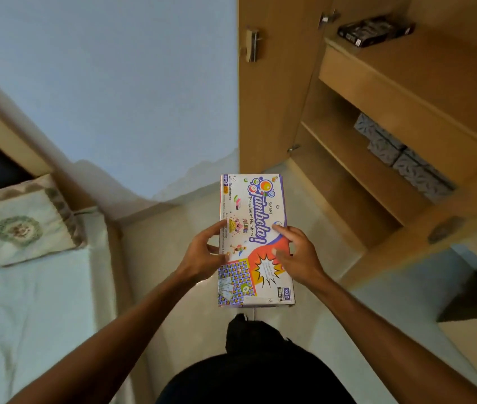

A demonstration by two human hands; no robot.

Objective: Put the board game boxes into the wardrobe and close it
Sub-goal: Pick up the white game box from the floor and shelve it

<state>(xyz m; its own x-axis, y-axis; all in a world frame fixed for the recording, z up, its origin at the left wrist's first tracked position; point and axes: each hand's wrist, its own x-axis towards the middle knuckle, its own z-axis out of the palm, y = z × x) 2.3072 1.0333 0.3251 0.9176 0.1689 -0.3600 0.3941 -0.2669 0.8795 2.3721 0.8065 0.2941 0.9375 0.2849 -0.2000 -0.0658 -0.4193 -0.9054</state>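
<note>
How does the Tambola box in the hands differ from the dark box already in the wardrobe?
The Tambola box is white and brightly printed; the dark box is nearly black. The Tambola box is held in the air by the left hand and right hand; the dark box lies flat on a wardrobe shelf. Both are flat rectangular boxes.

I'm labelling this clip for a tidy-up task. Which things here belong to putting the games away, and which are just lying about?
Part of the job:
Tambola box, held by left hand and right hand
open wardrobe
black box already on its upper shelf

Just lying about:
pillow
bed
grey patterned boxes on a lower shelf
</note>
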